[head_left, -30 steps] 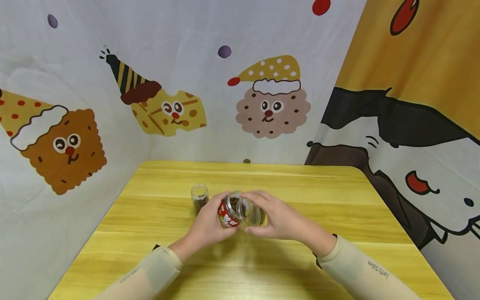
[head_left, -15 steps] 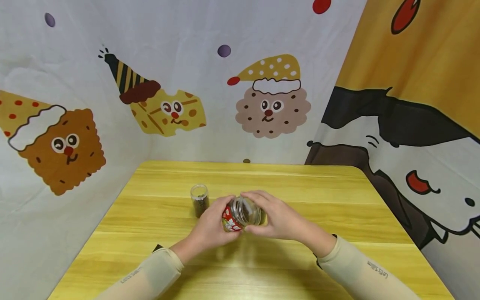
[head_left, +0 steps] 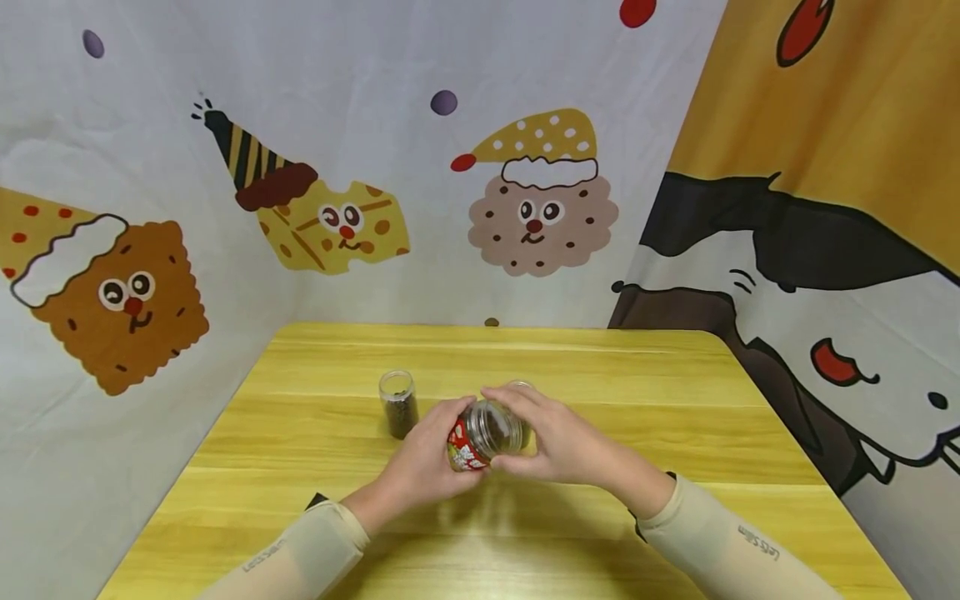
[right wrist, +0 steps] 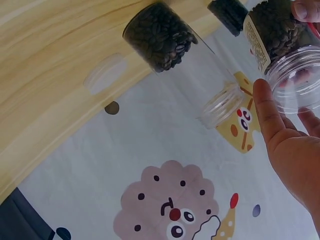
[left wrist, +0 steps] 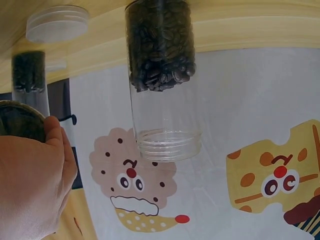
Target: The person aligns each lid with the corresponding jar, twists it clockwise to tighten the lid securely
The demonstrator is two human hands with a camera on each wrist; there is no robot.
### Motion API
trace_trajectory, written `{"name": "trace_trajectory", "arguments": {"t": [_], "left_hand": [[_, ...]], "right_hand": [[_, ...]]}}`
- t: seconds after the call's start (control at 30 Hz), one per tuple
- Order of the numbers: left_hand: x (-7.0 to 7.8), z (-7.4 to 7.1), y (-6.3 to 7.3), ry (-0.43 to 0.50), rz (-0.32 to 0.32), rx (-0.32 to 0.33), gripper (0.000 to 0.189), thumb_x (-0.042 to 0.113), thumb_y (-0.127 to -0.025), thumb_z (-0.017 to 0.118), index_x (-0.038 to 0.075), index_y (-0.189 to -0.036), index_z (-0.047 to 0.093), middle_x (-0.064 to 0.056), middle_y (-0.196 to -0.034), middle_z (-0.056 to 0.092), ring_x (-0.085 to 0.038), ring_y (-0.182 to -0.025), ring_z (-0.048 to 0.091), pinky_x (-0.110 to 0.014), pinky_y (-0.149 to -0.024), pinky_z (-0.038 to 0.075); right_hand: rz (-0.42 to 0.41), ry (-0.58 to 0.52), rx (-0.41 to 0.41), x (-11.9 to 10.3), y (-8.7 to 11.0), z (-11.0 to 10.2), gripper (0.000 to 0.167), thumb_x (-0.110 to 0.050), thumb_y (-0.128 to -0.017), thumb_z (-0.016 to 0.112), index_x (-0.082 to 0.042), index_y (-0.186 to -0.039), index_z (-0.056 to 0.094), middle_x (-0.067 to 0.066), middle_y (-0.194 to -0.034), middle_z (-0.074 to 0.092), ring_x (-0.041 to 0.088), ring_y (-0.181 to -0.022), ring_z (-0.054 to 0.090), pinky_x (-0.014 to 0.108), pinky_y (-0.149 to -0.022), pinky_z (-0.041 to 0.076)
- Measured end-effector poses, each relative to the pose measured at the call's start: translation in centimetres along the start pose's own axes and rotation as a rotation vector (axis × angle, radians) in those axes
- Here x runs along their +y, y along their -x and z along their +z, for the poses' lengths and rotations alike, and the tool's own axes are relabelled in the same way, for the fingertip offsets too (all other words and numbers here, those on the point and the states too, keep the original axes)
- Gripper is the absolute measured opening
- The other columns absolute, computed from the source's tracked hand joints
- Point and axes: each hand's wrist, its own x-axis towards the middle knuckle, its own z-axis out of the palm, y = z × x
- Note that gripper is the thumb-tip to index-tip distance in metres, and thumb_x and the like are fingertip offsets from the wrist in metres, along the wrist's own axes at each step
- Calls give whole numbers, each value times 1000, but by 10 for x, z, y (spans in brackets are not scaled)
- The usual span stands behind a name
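Observation:
In the head view my left hand grips a red-labelled clear jar, tilted with its mouth towards the right. Dark beans show inside this jar in the right wrist view. My right hand spans a clear, ridged round piece at the jar's mouth, fingers above and thumb below. It looks like a clear lid; whether it is seated on the threads cannot be made out. In the right wrist view, a fingertip touches beside the clear rim.
Left of my hands stands an uncapped clear jar, partly filled with coffee beans. Another jar's rim shows behind my right hand. A loose clear lid lies on the wooden table. Printed cloth hangs behind and at both sides.
The red-labelled jar has shifted slightly right and towards me, its mouth turning to the clear piece. Beans seen through the mouth earlier are now mostly hidden. My right hand has barely moved.

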Motion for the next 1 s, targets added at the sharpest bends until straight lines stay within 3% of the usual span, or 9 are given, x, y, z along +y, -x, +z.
{"name": "trace_trajectory", "arguments": {"t": [0.7,1.0], "left_hand": [[1,-2,-4,-36,48,-42,102,28,-73,98,4,-157,45,-14,-147,61,-28,-133,63,-43,-110,60],[3,-4,-7,-58,67,-50,101,28,-71,99,5,-155,48,-12,-146,63,-26,-130,64,-41,-109,61]], "right_hand": [[18,52,-7,2,4,0,89,-39,-87,88,-21,-163,44,7,-150,58,21,-131,64,42,-107,62],[-30,67,3,3,4,1,88,-35,-85,88,-17,-161,47,8,-148,59,20,-132,63,40,-108,61]]}}
